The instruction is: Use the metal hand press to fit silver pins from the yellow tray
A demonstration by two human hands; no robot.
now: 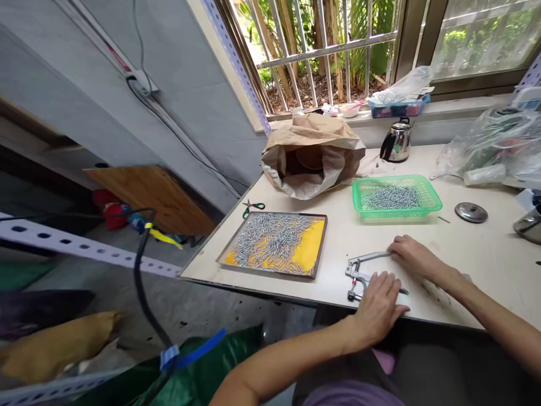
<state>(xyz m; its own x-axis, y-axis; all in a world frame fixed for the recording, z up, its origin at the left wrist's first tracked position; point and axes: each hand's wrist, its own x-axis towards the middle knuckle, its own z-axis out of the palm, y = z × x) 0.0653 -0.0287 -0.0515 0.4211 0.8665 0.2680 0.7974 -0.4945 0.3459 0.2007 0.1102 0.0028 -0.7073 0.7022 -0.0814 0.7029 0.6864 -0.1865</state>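
Observation:
A grey metal hand tool with a long lever, a spring and a red band (354,269) lies on the table near its front edge. My left hand (378,307) is laid over its lower part, fingers bent down on it and thumb out to the right. At the far end of the lever, my right hand (414,256) has its fingers closed on the metal. Part of the tool is hidden under my left hand. Left of it is a clear-sided tray (321,242) with a yellow bottom, holding many small silvery metal pieces (270,239), too small to name exactly.
A green plastic basket (397,213) of similar metal pieces stands behind my hands. Around it are a round metal lid (471,212), a kettle (397,141), an open brown paper bag (313,129) and scissors (252,207). Plastic bags (490,141) lie at the right.

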